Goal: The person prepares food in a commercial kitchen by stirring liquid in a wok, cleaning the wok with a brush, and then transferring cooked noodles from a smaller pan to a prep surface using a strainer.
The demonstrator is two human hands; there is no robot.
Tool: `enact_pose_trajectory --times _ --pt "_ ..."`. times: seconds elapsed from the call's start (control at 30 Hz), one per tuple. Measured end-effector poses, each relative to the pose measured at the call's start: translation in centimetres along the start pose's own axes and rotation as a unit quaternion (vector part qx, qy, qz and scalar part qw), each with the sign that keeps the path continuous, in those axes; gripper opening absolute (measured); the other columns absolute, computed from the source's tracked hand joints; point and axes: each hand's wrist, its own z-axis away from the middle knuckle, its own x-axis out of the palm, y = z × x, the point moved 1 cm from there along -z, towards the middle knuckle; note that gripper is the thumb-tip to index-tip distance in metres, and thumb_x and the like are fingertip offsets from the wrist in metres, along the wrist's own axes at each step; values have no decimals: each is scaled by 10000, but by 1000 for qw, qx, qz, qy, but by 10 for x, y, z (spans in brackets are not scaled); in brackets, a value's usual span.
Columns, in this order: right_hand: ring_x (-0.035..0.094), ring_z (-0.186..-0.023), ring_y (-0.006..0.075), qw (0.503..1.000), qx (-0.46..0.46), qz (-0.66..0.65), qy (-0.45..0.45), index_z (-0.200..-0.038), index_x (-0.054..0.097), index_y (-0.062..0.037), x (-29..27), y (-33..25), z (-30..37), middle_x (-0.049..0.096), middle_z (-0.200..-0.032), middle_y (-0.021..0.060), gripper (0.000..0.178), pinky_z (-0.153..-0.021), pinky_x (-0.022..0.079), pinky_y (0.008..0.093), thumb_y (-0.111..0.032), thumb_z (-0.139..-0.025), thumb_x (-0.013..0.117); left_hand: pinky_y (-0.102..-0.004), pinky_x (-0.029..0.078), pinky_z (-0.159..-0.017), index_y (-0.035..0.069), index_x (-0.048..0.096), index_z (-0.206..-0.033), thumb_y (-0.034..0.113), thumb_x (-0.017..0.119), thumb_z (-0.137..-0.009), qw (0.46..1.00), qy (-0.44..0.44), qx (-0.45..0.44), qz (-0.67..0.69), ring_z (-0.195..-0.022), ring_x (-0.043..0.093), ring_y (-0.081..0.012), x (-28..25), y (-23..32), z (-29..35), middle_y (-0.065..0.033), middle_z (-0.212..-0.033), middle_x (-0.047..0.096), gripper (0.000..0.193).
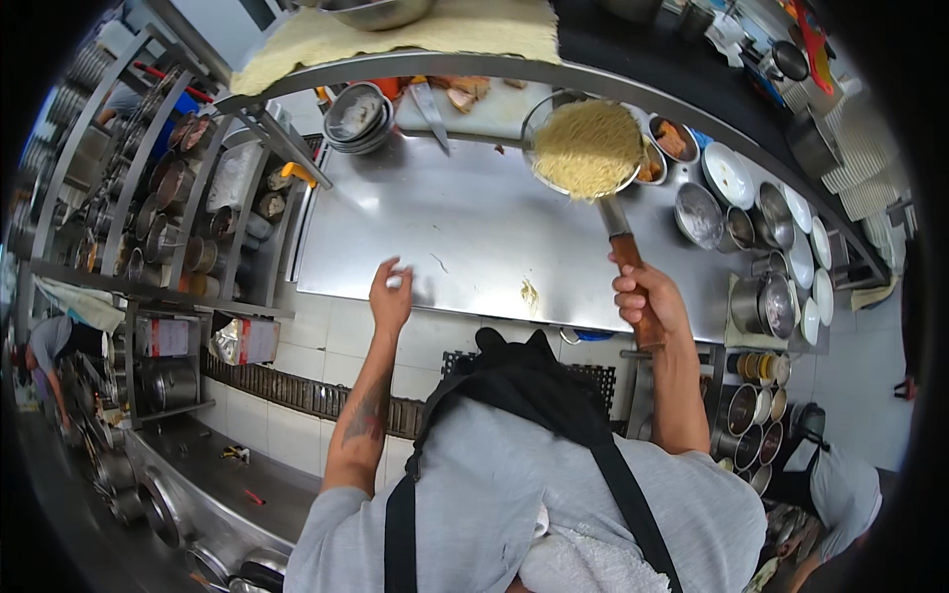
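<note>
My right hand (647, 301) is wrapped round the wooden handle (627, 255) of a round metal strainer. Pale yellow noodles (588, 148) heap up inside and hide most of its bowl. It is held over the far right part of the steel worktable (395, 222). My left hand (392, 292) hovers at the table's near edge with its fingers curled in. A small white patch shows between those fingers; what it is, I cannot make out. A few noodle scraps (530, 295) lie on the steel between my hands.
Stacked metal bowls (358, 117) and a knife (429, 111) lie at the far left, beside a cutting board (479, 121). Bowls and white plates (729, 176) line the right. A shelf edge (415, 69) crosses above the table's far side. Another person (840, 479) bends at lower right.
</note>
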Motion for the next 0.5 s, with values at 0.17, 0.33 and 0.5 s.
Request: enact_pose_trajectory --times 0.17,0.33,0.5 --pt "406 -523 40 997 -50 -44 -29 -1258 467 -30 -24 -17 2 474 -747 -11 321 -411 347 193 -111 -951 520 -267 512 -586 65 642 -1177 308 698 -872 989 -107 80 -63 -599 612 -149 60 56 -47 -117 -1033 666 394" --pt "388 -520 25 996 -73 -45 -28 -1329 452 -32 -27 -27 -9 449 -763 -15 360 -397 325 174 -123 -982 487 -331 510 -764 76 672 -1121 311 720 -827 980 -163 101 -59 -796 635 -251 108 117 -56 -135 -1069 640 379" --pt "383 -517 34 997 -60 -39 -26 -1336 451 -41 -21 -23 -37 442 -764 -21 368 -408 320 180 -131 -981 481 -480 390 -982 130 662 -1145 230 719 -795 911 -5 330 -249 -1033 585 -258 162 128 -79 -110 -1062 646 368"
